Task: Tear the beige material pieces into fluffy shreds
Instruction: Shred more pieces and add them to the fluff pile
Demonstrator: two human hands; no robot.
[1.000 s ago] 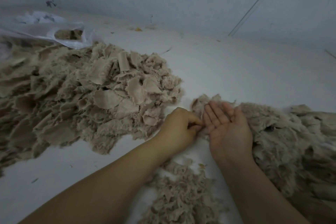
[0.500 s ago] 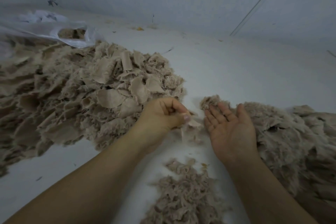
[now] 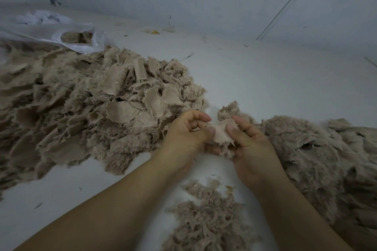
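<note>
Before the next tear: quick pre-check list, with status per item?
1. Piece held by both hands: ok. The left hand pinches its left edge, the right hand its right edge.
2. Piece lifted clear of the piles: ok; it sits between the hands, above the white surface.
3. Grip points near each other so the pull starts a tear: ok; the thumbs lie close together on the piece.
4. Drop spot for shreds: ok. The shred pile lies just below the hands.
5. Supply of whole pieces: ok; big heap beside the left hand.
6. Tear already started in the piece: cannot tell.
</note>
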